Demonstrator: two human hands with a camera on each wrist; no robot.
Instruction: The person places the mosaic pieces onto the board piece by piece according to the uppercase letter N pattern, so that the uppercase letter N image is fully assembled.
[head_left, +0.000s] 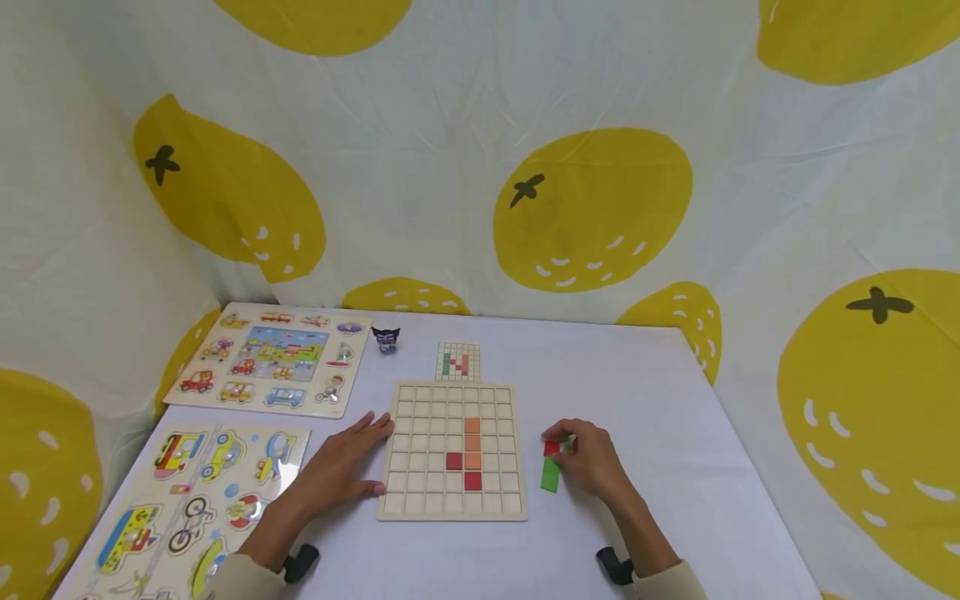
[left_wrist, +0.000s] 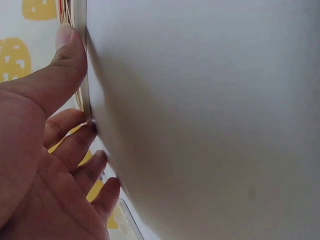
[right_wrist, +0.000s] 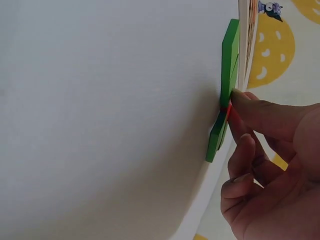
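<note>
A wooden grid board (head_left: 408, 504) lies flat on the table, with an orange column (head_left: 472, 443) and two red squares (head_left: 454, 461) set in its cells. My left hand (head_left: 337, 467) rests along the board's left edge, fingers extended and thumb apart, fingertips at the rim. To the right of the board, my right hand (head_left: 588, 458) pinches a small red square (head_left: 552, 448) between thumb and forefinger, low among green pieces. One green piece (head_left: 550, 477) lies just in front of it; another green piece (right_wrist: 216, 137) shows on the square's other side in the right wrist view.
Behind the board lies a small pattern card (head_left: 458, 361) with green, red and orange cells. A dark figurine (head_left: 386, 340) stands to its left. Two vehicle picture puzzles, one at the back (head_left: 255, 400) and one in front (head_left: 247, 467), cover the table's left side.
</note>
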